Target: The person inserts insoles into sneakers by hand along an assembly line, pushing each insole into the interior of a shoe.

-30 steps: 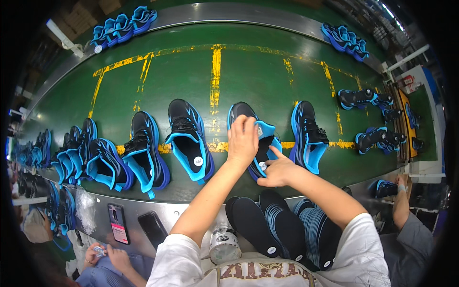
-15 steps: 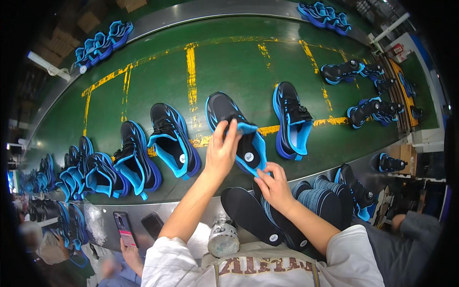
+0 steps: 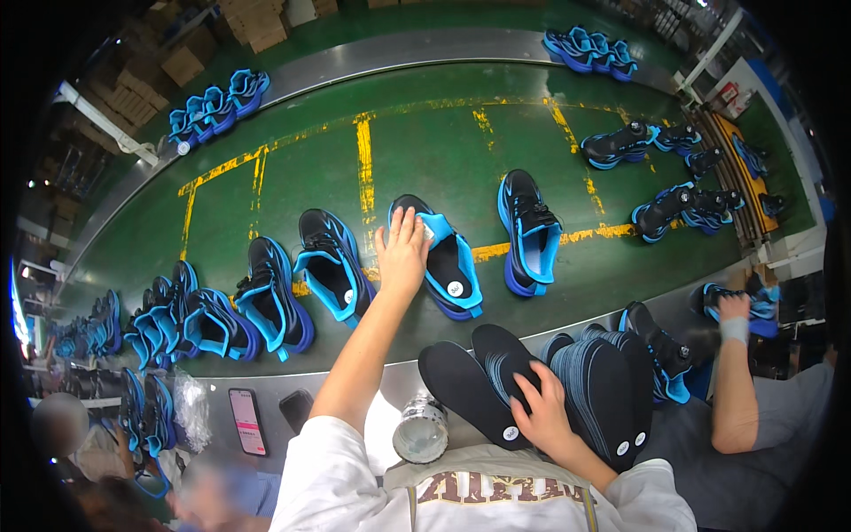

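Observation:
A black and light-blue sneaker (image 3: 454,282) sits on the green belt in front of me, toe away, an insole with a round white sticker inside it. My left hand (image 3: 403,257) is open, its fingers stretched over the toe and folded-forward tongue. My right hand (image 3: 544,412) lies with spread fingers on a black insole (image 3: 502,353) at the belt's near edge; its thumb is partly hidden. Beside that hand lie another loose insole (image 3: 456,381) and a thick stack of insoles (image 3: 607,395). One more sneaker (image 3: 529,235) stands to the right.
Several sneakers (image 3: 270,297) line the belt (image 3: 425,142) on the left, others (image 3: 683,208) on the right. A clear jar (image 3: 421,430) and two phones (image 3: 248,421) rest on the near metal edge. At the right, a co-worker's hand (image 3: 734,308) touches a shoe.
My left hand has moved forward onto the toe. The right hand has left the sneaker's heel for the loose insoles. A co-worker's hand has let go of the phone, now lying on the metal edge.

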`<state>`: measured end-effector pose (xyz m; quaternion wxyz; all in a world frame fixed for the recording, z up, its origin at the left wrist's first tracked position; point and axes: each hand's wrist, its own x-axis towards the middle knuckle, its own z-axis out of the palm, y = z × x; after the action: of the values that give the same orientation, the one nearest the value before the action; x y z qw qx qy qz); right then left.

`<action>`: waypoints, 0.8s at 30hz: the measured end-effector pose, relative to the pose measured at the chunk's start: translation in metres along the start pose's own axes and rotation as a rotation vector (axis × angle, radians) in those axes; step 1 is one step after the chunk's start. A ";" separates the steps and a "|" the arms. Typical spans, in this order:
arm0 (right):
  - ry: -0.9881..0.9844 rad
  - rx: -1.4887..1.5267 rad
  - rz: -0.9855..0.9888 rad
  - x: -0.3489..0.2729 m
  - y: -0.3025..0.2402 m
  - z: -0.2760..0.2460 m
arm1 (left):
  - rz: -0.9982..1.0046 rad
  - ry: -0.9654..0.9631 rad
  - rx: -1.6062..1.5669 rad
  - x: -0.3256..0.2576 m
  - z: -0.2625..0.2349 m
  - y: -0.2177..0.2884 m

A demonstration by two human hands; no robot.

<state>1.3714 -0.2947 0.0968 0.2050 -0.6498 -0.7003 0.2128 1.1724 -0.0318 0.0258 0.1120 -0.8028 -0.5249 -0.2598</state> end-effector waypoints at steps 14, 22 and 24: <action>0.013 -0.077 0.286 -0.079 0.019 -0.011 | -0.375 -0.139 -0.104 0.026 -0.022 0.002; 0.100 -0.231 0.283 -0.106 0.053 -0.006 | -0.416 -0.310 -0.456 -0.011 -0.018 0.035; 0.064 -0.201 0.251 -0.105 0.054 -0.002 | -0.506 -0.129 -0.815 -0.013 -0.018 0.017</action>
<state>1.4245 -0.3959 0.0673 0.1331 -0.7560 -0.6243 0.1449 1.1784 -0.0579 0.0356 -0.3109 -0.6430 -0.5650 -0.4131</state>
